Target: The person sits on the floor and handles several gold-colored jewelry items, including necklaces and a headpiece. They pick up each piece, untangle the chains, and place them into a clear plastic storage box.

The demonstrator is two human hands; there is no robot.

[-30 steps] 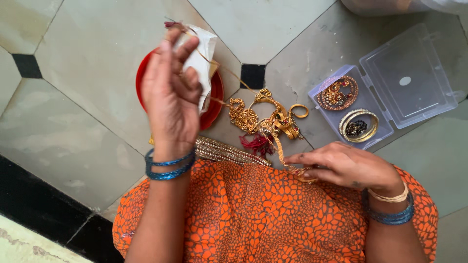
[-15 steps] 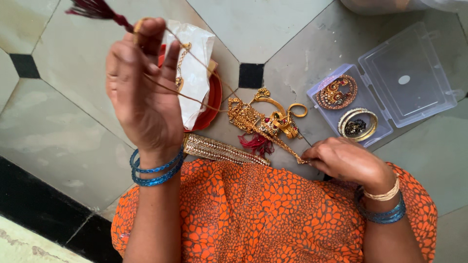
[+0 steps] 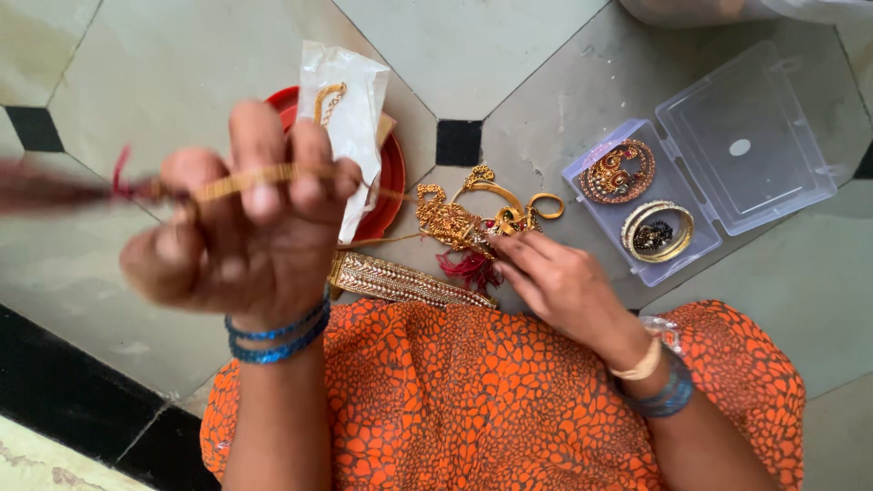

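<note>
Up front, your left hand [image 3: 241, 227] is raised close to the camera and blurred, fingers curled shut around a gold chain [image 3: 250, 179]. Chain crosses your fingers near their tips, pinned under the thumb. A dark red tassel [image 3: 55, 186] trails off its left end, well blurred. From your fist a thin gold cord [image 3: 400, 238] runs right and down toward the jewellery heap [image 3: 464, 223] on the floor.

Your right hand [image 3: 559, 282] rests low at the heap's right edge, fingers bent, tips touching the gold pieces; whether it grips any piece, cannot tell. Heap holds an ornate gold pendant, a small gold ring [image 3: 546, 206] and red tassel threads [image 3: 468, 268].

Just below the heap, a gold beaded band [image 3: 400, 282] lies flat at the edge of your orange patterned cloth [image 3: 491, 400]. Behind your left hand, a red plate [image 3: 393, 177] carries a clear pouch [image 3: 350, 100] with gold inside.

Well right of the heap, a clear plastic box [image 3: 718, 145] lies open, lid flat. Its tray holds a round gold ornament [image 3: 618, 171] and, beside it, stacked gold bangles [image 3: 657, 233].

Blue bangles on both your wrists; a pale band also on the right one. Floor is pale stone tile [image 3: 182, 73] with small black insets.
</note>
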